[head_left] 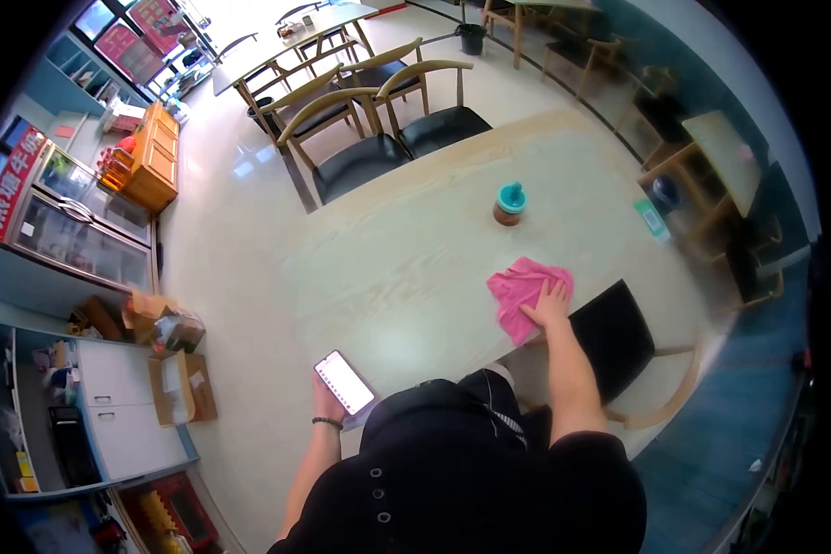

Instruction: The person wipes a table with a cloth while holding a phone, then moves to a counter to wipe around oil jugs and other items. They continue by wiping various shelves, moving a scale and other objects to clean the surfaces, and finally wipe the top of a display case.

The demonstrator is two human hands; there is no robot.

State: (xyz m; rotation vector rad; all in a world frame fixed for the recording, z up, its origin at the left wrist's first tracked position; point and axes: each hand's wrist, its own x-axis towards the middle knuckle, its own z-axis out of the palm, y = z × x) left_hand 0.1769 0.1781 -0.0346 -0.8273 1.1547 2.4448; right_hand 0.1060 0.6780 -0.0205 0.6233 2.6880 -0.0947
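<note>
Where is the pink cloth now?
In the head view, the pink cloth lies on the table, under the right hand, nearer than the teal-lidded jar.

A single camera sits on the person's head and faces forward and steeply down. The person's own black top fills the bottom edge, close under the lens. The pale table crosses the middle. The left hand gripping a phone and the right hand spread on a pink cloth lie near, in the lower half. The wide fisheye bows straight lines and leaves dark corners. Chairs shrink toward the top, seemingly the room's far end.
</note>
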